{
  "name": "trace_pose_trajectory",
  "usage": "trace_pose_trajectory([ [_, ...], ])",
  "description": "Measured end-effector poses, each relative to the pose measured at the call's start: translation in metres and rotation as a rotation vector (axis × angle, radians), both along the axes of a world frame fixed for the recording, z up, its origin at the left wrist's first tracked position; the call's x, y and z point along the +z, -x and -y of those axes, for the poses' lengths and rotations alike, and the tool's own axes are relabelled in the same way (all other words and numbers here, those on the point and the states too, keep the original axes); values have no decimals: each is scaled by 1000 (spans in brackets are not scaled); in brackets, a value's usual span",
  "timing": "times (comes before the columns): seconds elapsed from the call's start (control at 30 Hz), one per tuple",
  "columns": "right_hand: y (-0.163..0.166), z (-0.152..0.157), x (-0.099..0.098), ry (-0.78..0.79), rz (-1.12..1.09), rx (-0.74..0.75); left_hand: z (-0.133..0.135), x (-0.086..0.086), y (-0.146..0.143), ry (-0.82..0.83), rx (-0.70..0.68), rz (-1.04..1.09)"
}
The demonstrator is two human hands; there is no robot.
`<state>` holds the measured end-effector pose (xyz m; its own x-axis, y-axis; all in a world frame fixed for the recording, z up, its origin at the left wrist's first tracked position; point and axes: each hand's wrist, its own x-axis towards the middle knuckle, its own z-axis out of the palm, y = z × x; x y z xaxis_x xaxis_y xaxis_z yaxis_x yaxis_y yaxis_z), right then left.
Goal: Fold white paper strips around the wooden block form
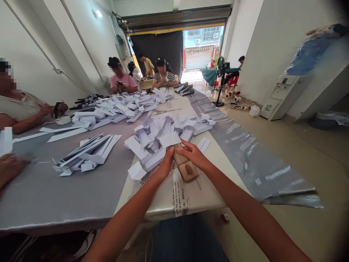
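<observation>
A brown wooden board [186, 167] lies on the pale printed tablecloth [191, 196] right in front of me. My left hand [167, 161] rests its fingertips on the board's left side, next to a heap of folded white paper pieces [160, 134]. My right hand [192, 151] lies over the board's far end, fingers curved down onto it and touching a white paper piece [169, 139] at the heap's near edge. Whether either hand grips anything is hidden by the fingers.
A fan of long folded papers [89, 153] lies on the grey table cover [54, 189] to the left; a bigger paper heap [122, 107] sits farther back. Several people sit along the table's left and far end. A standing fan [219, 82] is on the right floor.
</observation>
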<state>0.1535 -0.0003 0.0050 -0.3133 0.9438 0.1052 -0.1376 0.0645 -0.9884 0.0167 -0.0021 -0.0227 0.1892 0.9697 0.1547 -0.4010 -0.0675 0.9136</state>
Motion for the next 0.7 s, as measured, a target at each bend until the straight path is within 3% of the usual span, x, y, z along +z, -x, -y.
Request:
trace_pose_trajectory([
  [0.07,-3,2,5,215,-168,88,2,7,1,-53,16,47],
  [0.17,-8,6,11,544,-224,233,3,17,9,-133,94,64],
  [0.23,-11,8,14,636,-232,293,3,22,15,-185,125,66],
  [0.43,-11,8,16,564,-219,329,-3,26,22,-177,181,31],
  [0.57,2,7,10,487,-211,291,-4,18,19,-138,378,0],
  [0.7,11,6,6,478,-244,256,1,11,17,-223,582,-243],
])
